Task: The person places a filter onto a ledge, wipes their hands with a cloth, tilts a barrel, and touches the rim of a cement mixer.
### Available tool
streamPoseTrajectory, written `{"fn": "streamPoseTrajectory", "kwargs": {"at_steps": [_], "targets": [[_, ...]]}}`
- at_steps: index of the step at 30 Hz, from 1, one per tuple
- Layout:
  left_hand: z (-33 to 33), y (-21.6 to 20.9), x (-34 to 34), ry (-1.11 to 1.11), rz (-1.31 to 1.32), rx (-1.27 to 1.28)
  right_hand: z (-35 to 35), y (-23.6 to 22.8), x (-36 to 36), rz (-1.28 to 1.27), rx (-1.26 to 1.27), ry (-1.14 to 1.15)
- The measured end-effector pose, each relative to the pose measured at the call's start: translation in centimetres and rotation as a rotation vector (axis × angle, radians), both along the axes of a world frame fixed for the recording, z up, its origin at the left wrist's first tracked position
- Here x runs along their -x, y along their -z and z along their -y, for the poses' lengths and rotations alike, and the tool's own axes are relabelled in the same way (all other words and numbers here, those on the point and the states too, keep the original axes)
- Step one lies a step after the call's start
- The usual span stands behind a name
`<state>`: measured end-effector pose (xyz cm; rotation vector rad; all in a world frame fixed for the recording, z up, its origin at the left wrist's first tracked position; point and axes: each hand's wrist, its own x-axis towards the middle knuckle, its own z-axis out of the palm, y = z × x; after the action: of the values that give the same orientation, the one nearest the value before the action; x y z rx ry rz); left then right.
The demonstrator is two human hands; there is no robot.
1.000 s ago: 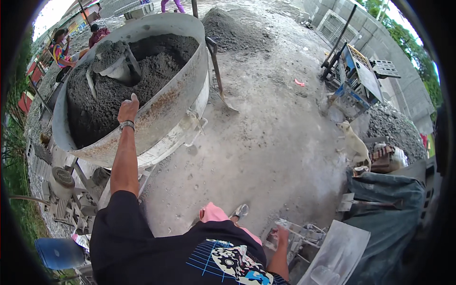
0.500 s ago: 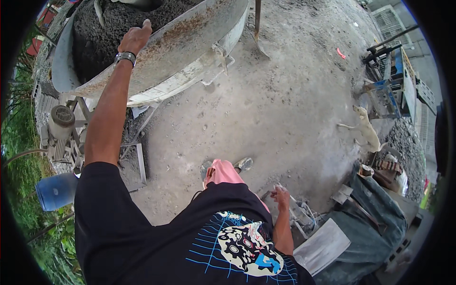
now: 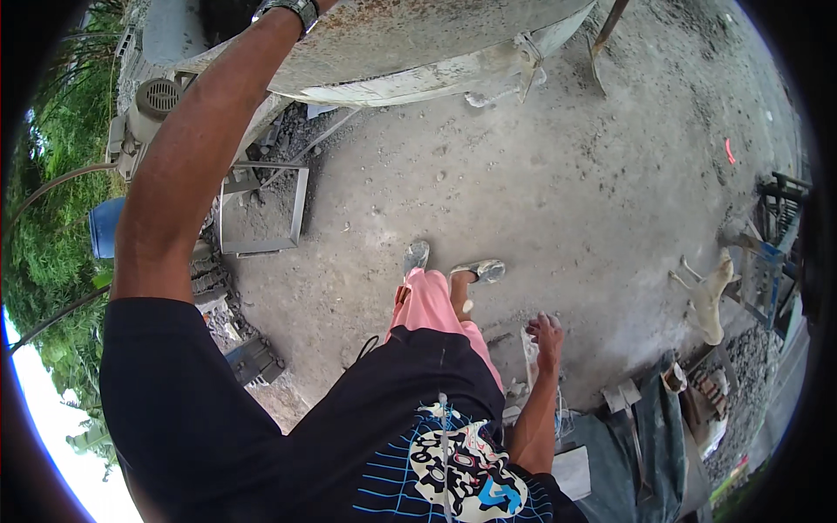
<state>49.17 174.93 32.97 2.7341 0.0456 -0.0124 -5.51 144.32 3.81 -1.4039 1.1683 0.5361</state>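
Observation:
My left arm stretches up to the large rusty metal mixing drum (image 3: 453,52) at the top. A metal-band watch (image 3: 301,12) sits on that wrist, near the drum's rim. Only a sliver of my left hand (image 3: 326,3) shows past the watch; its fingers are cut off by the upper edge. My right hand (image 3: 545,338) hangs low beside my pink shorts (image 3: 427,301), its fingers loosely bent and apart, with nothing seen in them. It is above the dusty ground, close to some pale clutter by the dark tarp (image 3: 654,453).
A grey motor (image 3: 159,100) and a square metal frame (image 3: 298,209) stand at the left, with a blue barrel (image 3: 105,228) behind. A shovel (image 3: 597,61) rests beside the drum. At right are a pale dog (image 3: 713,296) and a blue metal stand (image 3: 767,253).
The view has swung so that the drum sits higher and farther right. My left hand has slipped mostly out at the top. The dog has turned around.

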Motion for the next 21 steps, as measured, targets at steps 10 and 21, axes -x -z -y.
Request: {"fn": "streamPoseTrajectory", "kwargs": {"at_steps": [10, 21], "targets": [[-0.9, 2.3, -1.5, 0.238, 0.142, 0.015, 0.5, -0.3, 2.6, 0.008, 0.012, 0.100], [-2.2, 2.6, -3.8, 0.054, 0.109, -0.196, -0.8, 1.0, 11.0, -0.037, -0.001, 0.238]]}}
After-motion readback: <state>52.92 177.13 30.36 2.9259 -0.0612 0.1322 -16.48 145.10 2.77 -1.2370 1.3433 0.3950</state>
